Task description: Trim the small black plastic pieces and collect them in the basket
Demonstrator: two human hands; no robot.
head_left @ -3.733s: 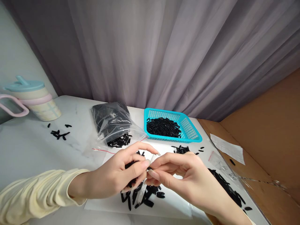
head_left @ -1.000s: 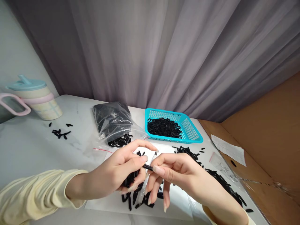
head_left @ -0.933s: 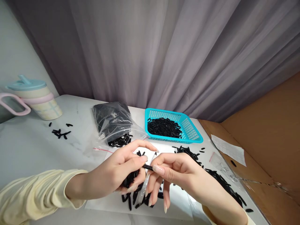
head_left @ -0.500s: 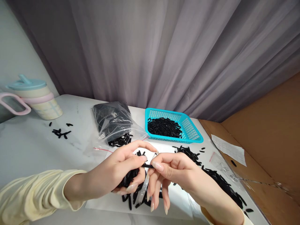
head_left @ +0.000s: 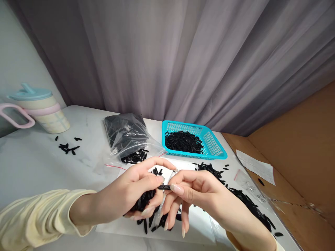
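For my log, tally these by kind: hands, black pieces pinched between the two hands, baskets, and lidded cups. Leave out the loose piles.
Hands: 2, the left hand and the right hand
Black piece pinched between the hands: 1
Turquoise basket: 1
Lidded cup: 1
Total: 5

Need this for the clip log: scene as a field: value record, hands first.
left hand: cupped around bunch of black pieces
right hand: pinching single black piece, other end near left hand
under hands: white sheet, more pieces on it
basket: turquoise, partly filled with black pieces
plastic bag: left of basket, dark contents
tumbler: far left, upright, blue lid, pink handle
backdrop: grey curtain
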